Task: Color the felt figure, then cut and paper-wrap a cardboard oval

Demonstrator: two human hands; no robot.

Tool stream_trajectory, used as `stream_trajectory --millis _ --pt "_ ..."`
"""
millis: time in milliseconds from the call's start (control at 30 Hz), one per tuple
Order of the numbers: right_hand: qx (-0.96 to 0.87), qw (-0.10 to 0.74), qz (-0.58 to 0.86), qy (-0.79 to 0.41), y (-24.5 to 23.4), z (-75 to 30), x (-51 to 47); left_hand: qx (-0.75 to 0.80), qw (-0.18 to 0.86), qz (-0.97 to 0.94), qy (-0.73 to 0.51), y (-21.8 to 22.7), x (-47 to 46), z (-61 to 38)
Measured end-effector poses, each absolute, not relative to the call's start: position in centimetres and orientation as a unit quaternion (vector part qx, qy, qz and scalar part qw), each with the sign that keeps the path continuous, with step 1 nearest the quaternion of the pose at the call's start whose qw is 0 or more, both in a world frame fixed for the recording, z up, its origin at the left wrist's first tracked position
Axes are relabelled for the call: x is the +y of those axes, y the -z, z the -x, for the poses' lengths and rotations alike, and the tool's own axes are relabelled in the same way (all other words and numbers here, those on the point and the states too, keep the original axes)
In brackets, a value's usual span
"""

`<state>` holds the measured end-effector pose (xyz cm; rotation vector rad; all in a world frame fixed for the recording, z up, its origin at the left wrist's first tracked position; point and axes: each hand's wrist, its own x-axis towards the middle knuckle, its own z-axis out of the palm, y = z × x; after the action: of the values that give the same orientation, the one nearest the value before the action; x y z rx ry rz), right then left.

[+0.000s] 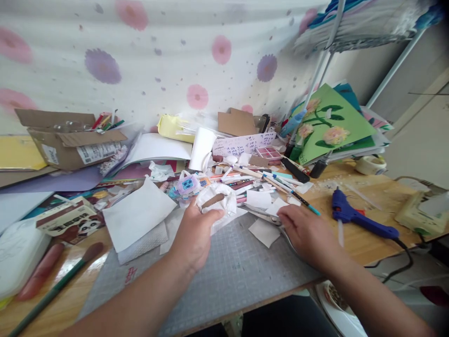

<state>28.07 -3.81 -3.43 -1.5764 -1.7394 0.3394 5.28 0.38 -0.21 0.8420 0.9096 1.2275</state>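
My left hand is closed around a crumpled white paper piece with a brown strip showing in it, held just above the grey cutting mat. My right hand rests palm down on the mat's right edge, its fingers curled over the metal scissors that lie among white paper scraps. Whether the fingers actually grip the scissors is hidden under the hand. A loose white sheet lies left of my left hand.
A blue glue gun with its cord lies to the right on the wooden table. Pens and markers pile up behind. A cardboard box stands back left, a paintbrush front left, a green flower card back right.
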Motion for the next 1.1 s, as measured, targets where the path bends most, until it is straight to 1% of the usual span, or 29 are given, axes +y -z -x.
stream_trajectory --millis 33,67,100,133,200,300,333,367,400,467,633,733,833,967,1100 --pt "-0.721 0.323 0.606 -0.092 3.7 -28.4 -4.1 0.403 0.648 -0.352 -0.542 0.2 0.5 -5.3" --pt "-0.746 0.297 0.591 -0.077 3.7 -28.5 -4.5 0.406 0.656 -0.333 -0.542 0.2 0.6 -5.4" --pt "-0.758 0.297 0.575 -0.080 3.5 -28.3 -5.0 0.409 0.665 -0.316 -0.540 0.2 0.7 -5.5" --pt "-0.758 0.317 0.562 -0.098 2.9 -27.9 -5.6 0.412 0.674 -0.300 -0.535 0.1 0.8 -5.6" --pt "-0.727 0.406 0.527 -0.170 1.2 -26.3 -6.7 0.420 0.689 -0.274 -0.524 0.0 0.8 -5.8" --pt "-0.601 0.541 0.440 -0.390 -1.2 -23.1 -7.3 0.443 0.686 -0.250 -0.520 -0.3 0.7 -6.0" --pt "-0.550 0.562 0.397 -0.474 -1.6 -21.9 -7.1 0.447 0.682 -0.248 -0.523 -0.3 0.6 -6.1" --pt "-0.496 0.563 0.351 -0.560 -1.7 -20.9 -6.7 0.446 0.678 -0.250 -0.529 -0.3 0.5 -6.0" --pt "-0.442 0.564 0.318 -0.621 -1.6 -20.0 -6.1 0.442 0.673 -0.253 -0.536 -0.3 0.5 -6.0" --pt "-0.368 0.548 0.280 -0.697 -0.9 -18.5 -4.8 0.430 0.659 -0.260 -0.560 -0.3 0.5 -5.8" --pt "-0.284 0.560 0.300 -0.718 1.6 -16.2 -2.1 0.362 0.649 -0.285 -0.605 -0.2 0.3 -5.5" --pt "-0.263 0.589 0.305 -0.701 2.2 -15.2 -1.7 0.339 0.657 -0.350 -0.576 -0.1 -0.1 -5.7" --pt "-0.261 0.605 0.314 -0.684 2.2 -14.3 -1.9 0.364 0.646 -0.395 -0.542 0.1 -0.5 -5.7" --pt "-0.300 0.596 0.336 -0.664 2.4 -13.7 -2.3 0.410 0.603 -0.414 -0.546 0.3 -0.6 -5.5" --pt "-0.306 0.596 0.301 -0.679 2.4 -13.4 -2.5 0.424 0.555 -0.441 -0.563 0.5 -0.6 -5.2"
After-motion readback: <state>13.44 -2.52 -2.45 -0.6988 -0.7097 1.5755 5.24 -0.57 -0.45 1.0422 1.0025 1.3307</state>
